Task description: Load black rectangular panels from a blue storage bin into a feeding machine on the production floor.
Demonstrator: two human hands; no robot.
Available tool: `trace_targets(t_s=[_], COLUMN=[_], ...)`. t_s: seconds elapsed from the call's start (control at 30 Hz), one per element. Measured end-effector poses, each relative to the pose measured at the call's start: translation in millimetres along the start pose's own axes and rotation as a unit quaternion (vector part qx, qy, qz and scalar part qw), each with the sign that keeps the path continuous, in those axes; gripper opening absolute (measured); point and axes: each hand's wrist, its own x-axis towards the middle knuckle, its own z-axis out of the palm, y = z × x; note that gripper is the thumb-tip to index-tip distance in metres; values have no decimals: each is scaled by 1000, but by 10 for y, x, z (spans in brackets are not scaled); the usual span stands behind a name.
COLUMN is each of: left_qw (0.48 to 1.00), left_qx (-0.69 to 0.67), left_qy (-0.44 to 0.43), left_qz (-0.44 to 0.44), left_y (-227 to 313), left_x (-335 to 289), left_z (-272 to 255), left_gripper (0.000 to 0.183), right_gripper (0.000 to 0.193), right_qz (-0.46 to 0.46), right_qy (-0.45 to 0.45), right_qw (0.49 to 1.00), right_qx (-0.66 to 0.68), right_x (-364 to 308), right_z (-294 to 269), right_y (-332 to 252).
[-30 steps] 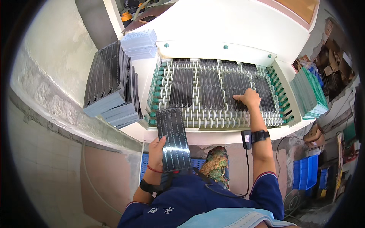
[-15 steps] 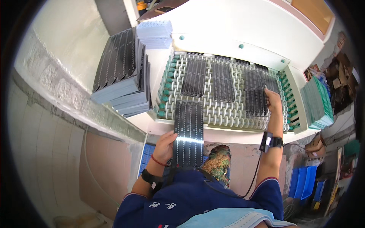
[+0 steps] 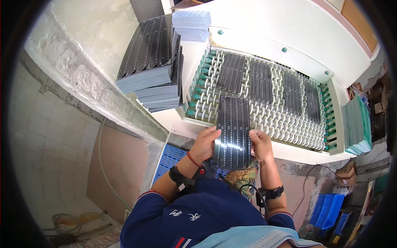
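A black circuit board panel (image 3: 232,136), long and glossy with rows of small pale marks, is held up between my two hands in front of the roller conveyor. My left hand (image 3: 204,144) pinches its left edge, thumb over the face. My right hand (image 3: 261,145) grips the right edge lower down. Whether it is one panel or a thin stack, I cannot tell. The panel's far end overlaps the front rollers (image 3: 285,132). Beyond it, several similar panels lie apart on the rollers, among them a left panel (image 3: 230,74) and a right panel (image 3: 312,102).
A tall stack of black panels (image 3: 147,45) stands at the conveyor's left, beside a pale blue stack (image 3: 191,22). Greenish sheets (image 3: 355,124) lean at the right end. The white machine cover (image 3: 297,25) rises behind. Blue bins (image 3: 326,211) sit on the floor at right.
My right hand has left a panel on the right rollers and come to the right edge of the panel my left hand holds. The view has shifted, and the right-hand panels now lie apart.
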Motion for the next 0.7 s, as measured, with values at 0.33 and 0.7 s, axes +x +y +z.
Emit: trace_targets(t_s=[0.33,0.7], left_qw=[999,995], left_qx=[39,84], left_qy=[13,17], left_qz=[14,56], left_y=[-30,28], left_x=[-50,-6], left_z=[-103,-27], left_gripper=[26,27], right_gripper=[18,23], right_qz=[-48,-95], right_qy=[42,46], right_qw=[994,975], right_qx=[-93,-193], right_x=[-246,-333], right_z=[190,323], right_y=[48,-91])
